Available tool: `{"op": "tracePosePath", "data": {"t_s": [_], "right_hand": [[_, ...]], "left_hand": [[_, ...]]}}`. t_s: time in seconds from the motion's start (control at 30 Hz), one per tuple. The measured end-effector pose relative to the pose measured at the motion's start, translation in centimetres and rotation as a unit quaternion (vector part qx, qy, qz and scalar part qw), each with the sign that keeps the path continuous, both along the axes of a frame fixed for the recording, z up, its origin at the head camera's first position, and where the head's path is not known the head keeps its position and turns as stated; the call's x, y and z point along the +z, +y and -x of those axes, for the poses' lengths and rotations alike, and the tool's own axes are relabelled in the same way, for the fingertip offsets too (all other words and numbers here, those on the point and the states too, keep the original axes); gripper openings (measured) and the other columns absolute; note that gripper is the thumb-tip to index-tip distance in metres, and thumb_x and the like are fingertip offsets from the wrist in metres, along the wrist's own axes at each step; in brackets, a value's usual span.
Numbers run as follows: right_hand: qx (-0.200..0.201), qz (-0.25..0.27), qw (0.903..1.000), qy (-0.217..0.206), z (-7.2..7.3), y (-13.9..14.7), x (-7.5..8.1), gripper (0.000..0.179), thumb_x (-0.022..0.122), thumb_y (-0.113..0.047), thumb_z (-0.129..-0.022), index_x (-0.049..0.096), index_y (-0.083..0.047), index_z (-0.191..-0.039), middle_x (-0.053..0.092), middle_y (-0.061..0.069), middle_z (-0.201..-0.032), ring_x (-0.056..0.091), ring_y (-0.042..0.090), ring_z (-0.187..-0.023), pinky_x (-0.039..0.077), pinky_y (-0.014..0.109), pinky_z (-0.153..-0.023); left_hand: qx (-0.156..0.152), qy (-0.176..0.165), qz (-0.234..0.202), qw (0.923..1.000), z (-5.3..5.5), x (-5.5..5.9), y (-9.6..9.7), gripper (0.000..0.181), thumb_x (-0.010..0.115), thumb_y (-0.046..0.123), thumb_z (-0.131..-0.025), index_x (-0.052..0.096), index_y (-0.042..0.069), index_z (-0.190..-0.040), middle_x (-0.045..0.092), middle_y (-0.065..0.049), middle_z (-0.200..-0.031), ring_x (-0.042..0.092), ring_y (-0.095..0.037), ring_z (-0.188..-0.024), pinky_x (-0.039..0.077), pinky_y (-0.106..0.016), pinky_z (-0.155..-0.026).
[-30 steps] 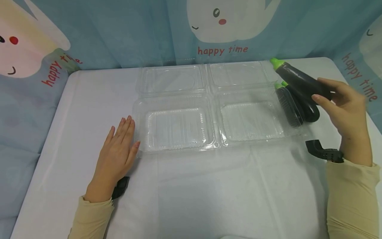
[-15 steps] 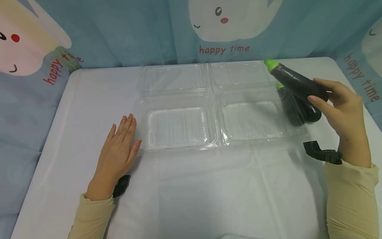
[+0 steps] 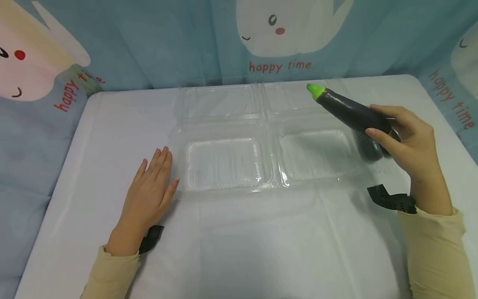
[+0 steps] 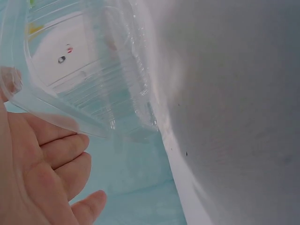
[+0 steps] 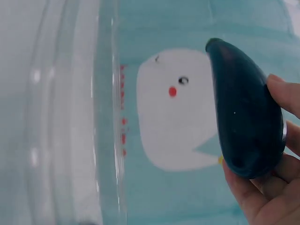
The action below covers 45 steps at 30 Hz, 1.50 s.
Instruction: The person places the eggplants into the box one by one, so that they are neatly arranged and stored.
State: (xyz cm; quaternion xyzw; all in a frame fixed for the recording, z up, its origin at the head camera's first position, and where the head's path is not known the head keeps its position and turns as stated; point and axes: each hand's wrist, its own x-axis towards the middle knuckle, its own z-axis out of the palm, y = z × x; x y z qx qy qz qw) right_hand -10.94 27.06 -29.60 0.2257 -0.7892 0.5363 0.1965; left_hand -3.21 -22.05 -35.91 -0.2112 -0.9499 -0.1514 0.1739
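Note:
My right hand [image 3: 414, 151] grips a dark purple eggplant [image 3: 352, 111] by its thick end. The eggplant's green stem end points up and left over the right clear plastic container [image 3: 315, 160]. In the right wrist view, thumb and fingers curl round the eggplant [image 5: 246, 112]. Flat beside the left edge of the left clear container [image 3: 224, 166] lies my left hand [image 3: 147, 197], its fingers straight. The left wrist view has these fingers [image 4: 72, 150] right at the container's rim. Other dark eggplants [image 3: 367, 147] lie at the right container's right side, mostly hidden behind the held one.
Both containers stand side by side with their lids [image 3: 220, 101] folded open toward the back. They rest on a white-covered table [image 3: 239, 241]. A blue curtain [image 3: 160, 45] with cartoon prints hangs along the back and sides.
My right hand has moved left with the eggplant, from above the other eggplants to over the right container. My left hand has stayed beside the left container.

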Motion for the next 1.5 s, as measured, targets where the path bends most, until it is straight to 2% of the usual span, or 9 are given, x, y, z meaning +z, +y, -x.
{"op": "tracePosePath", "data": {"t_s": [0.13,0.33,0.47,0.57,0.7,0.77,1.1,1.37,1.5], "right_hand": [[0.062,0.052,0.9966,0.016,-0.1,-1.3,0.1,0.042,0.074,0.003,-0.078,0.058,0.019,-0.112,0.065,0.011,-0.112,0.061,0.017,-0.099,0.045,0.019,-0.088],[0.111,0.052,0.991,0.055,-0.2,-3.0,0.6,0.045,0.078,-0.008,-0.078,0.06,0.019,-0.109,0.065,0.017,-0.111,0.059,0.021,-0.103,0.045,0.02,-0.087],[0.115,0.022,0.9905,0.072,-0.4,-3.8,1.0,0.047,0.077,-0.015,-0.079,0.06,0.019,-0.107,0.065,0.017,-0.11,0.058,0.02,-0.103,0.045,0.02,-0.084],[0.102,-0.023,0.9907,0.088,-0.4,-4.6,1.1,0.053,0.074,-0.027,-0.082,0.06,0.018,-0.107,0.066,0.012,-0.11,0.058,0.016,-0.101,0.044,0.018,-0.081],[0.094,-0.07,0.9861,0.118,-0.3,-5.9,1.1,0.06,0.069,-0.04,-0.084,0.062,0.015,-0.107,0.067,0.007,-0.11,0.058,0.011,-0.103,0.043,0.018,-0.084],[0.101,-0.073,0.984,0.127,-0.3,-6.5,1.0,0.06,0.068,-0.042,-0.085,0.062,0.014,-0.107,0.067,0.006,-0.11,0.058,0.01,-0.105,0.043,0.019,-0.086],[0.141,-0.095,0.9802,0.102,-0.6,-9.2,0.5,0.051,0.067,-0.039,-0.087,0.065,0.007,-0.11,0.067,0.01,-0.109,0.059,0.014,-0.107,0.044,0.025,-0.093],[0.19,-0.109,0.9717,0.088,-1.1,-11.5,0.3,0.046,0.064,-0.035,-0.09,0.064,0.004,-0.114,0.066,0.01,-0.112,0.058,0.015,-0.107,0.045,0.024,-0.091],[0.201,-0.119,0.97,0.068,-1.2,-12.3,-0.1,0.04,0.069,-0.026,-0.087,0.063,0.002,-0.116,0.065,0.01,-0.112,0.058,0.016,-0.107,0.045,0.024,-0.091]], "left_hand": [[-0.004,0.007,-0.011,0.9999,-0.2,-0.1,0.0,0.07,0.019,0.047,-0.103,0.036,-0.011,-0.139,0.035,-0.023,-0.145,0.031,-0.033,-0.136,0.022,-0.053,-0.11],[-0.007,0.012,-0.017,0.9997,-0.2,-0.2,0.4,0.069,0.019,0.046,-0.103,0.035,-0.011,-0.139,0.034,-0.022,-0.146,0.031,-0.034,-0.136,0.022,-0.053,-0.11],[-0.009,0.016,-0.016,0.9997,-0.1,-0.2,0.6,0.069,0.02,0.046,-0.103,0.035,-0.011,-0.14,0.035,-0.022,-0.146,0.032,-0.033,-0.136,0.023,-0.053,-0.109],[-0.008,0.015,-0.012,0.9998,-0.1,-0.1,0.7,0.069,0.019,0.046,-0.103,0.036,-0.011,-0.139,0.036,-0.022,-0.145,0.032,-0.033,-0.135,0.023,-0.053,-0.109],[-0.005,0.009,-0.007,0.9999,-0.2,0.0,0.7,0.07,0.018,0.046,-0.103,0.035,-0.011,-0.139,0.035,-0.023,-0.145,0.032,-0.034,-0.135,0.022,-0.053,-0.11],[-0.006,0.009,-0.008,0.9999,-0.2,0.0,0.7,0.07,0.018,0.047,-0.103,0.035,-0.011,-0.14,0.035,-0.023,-0.146,0.032,-0.034,-0.135,0.022,-0.053,-0.11],[-0.007,-0.004,-0.004,1.0,-0.1,0.0,0.7,0.071,0.016,0.047,-0.103,0.033,-0.011,-0.141,0.033,-0.022,-0.147,0.03,-0.034,-0.136,0.021,-0.053,-0.11],[-0.008,-0.007,-0.003,0.9999,-0.2,0.0,0.7,0.071,0.017,0.047,-0.103,0.033,-0.01,-0.141,0.033,-0.022,-0.147,0.029,-0.033,-0.137,0.02,-0.052,-0.111],[-0.005,-0.008,-0.001,1.0,-0.2,0.0,0.7,0.071,0.017,0.047,-0.103,0.033,-0.011,-0.14,0.033,-0.023,-0.147,0.028,-0.033,-0.137,0.019,-0.051,-0.111]]}}
